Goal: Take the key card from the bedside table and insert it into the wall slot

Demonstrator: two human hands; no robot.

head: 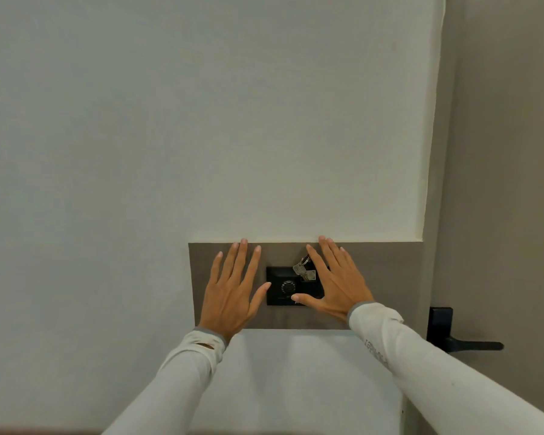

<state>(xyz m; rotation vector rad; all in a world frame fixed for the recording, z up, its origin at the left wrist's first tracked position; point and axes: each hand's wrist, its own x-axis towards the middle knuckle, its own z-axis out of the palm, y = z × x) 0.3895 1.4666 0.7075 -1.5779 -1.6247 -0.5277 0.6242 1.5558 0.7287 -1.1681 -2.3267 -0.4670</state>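
Note:
A black wall unit (283, 287) with a round dial is set in a brown panel (387, 277) on the white wall. A key ring with silver keys and a small tag (303, 271) hangs at the unit's upper right; the card itself is hidden behind my right hand. My left hand (233, 290) is spread flat on the panel just left of the unit, holding nothing. My right hand (336, 284) is spread flat over the unit's right side, thumb across its lower edge, fingers apart.
A black door handle and lock plate (453, 337) sit on the grey door at the right. The wall corner edge (427, 183) runs vertically above the panel's right end.

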